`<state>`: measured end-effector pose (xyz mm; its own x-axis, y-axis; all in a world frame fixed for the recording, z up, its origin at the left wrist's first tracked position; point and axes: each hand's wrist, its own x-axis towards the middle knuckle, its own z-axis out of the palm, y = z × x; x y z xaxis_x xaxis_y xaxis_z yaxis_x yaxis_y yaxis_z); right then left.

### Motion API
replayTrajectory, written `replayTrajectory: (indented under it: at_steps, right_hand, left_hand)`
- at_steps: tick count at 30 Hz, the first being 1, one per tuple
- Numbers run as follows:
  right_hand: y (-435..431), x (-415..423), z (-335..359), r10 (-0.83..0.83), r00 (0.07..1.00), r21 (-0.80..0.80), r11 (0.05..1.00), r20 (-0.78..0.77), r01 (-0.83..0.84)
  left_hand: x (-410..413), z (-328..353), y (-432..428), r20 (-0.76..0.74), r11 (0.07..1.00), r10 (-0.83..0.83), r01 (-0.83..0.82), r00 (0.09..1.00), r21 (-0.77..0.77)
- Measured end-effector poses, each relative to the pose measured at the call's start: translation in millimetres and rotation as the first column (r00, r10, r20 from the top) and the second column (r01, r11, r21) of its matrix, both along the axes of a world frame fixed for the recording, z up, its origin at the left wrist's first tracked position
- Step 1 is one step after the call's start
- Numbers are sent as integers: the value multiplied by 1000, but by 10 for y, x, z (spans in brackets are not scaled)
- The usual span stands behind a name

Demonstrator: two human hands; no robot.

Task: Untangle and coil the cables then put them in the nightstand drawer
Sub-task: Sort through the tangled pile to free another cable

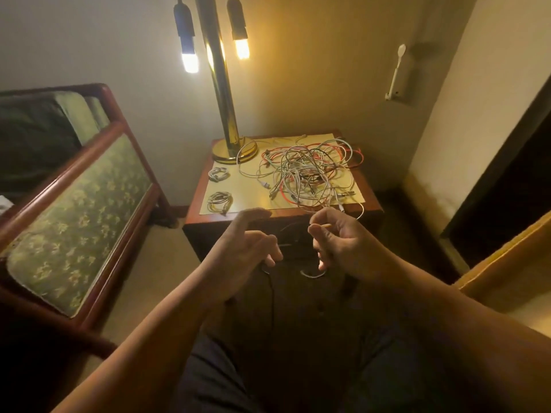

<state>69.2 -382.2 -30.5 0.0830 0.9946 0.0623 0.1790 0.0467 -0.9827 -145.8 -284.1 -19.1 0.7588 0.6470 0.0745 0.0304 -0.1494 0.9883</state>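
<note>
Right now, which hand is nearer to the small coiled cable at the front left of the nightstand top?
Left. The left hand is just below and right of the coiled cable, fingertips near it. The right hand is farther right, pinching a thin cable.

I note the nightstand [369,205] directly beyond my fingertips. On its top, the tangle of cables [310,174] lies just past the right hand [343,245] fingers, one strand running from it down to those fingers. Two coiled cables sit beyond the left hand [241,248] fingers: the near coil [220,201] close to the front edge, the far coil [218,173] behind it. The lamp base [234,150] stands behind both coils, left of the tangle. A chair [74,204] stands well left of the left fingers
</note>
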Motion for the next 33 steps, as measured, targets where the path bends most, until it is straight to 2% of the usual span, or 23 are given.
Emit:
replayTrajectory:
  at_steps: [2,4,6,10,12,14,18,21,23,26,29,31,33]
  right_hand:
    - [-27,-11,7,13,1000,-9,1000,-1,-13]
    - [-63,10,-4,24,999,-10,1000,28,-24]
    - [-100,69,-80,29,998,-43,999,63,-27]
    - [-140,299,-381,62,979,-248,969,194,-13]
    - [-144,449,-579,69,935,-321,946,347,49]
    - [-170,529,-692,61,910,-368,924,409,103]
    - [-197,518,-675,-5,957,-345,932,289,109]
    - [-166,386,-495,24,984,-289,957,177,29]
    - [-154,263,-346,67,994,-288,957,84,-40]
    - [-160,61,-169,143,990,-274,951,-17,-142]
    - [-170,-128,-75,221,971,-263,935,-95,-239]
    - [-168,-224,-33,223,960,-258,930,-168,-261]
    - [-163,-274,1,157,952,-250,942,-262,-225]
  left_hand:
    - [-4,12,-22,-21,998,-23,24,1000,54]
    - [3,40,-22,-55,995,54,-49,997,87]
    - [0,50,4,-32,994,108,-108,994,15]
    - [-85,131,111,52,955,208,-192,977,-224]
    - [-167,152,189,81,947,223,-196,971,-256]
    - [-249,165,275,71,945,240,-216,968,-246]
    - [-340,170,371,-187,970,242,-242,952,20]
    - [-304,143,368,-409,972,226,-179,884,150]
    - [-247,83,339,-494,955,266,-155,828,253]
    - [-131,45,175,-489,899,303,-76,818,430]
    - [-33,-54,45,-389,813,174,91,905,575]
    - [-14,-157,15,-293,805,33,148,956,575]
    - [-15,-205,-38,-214,874,9,97,977,476]
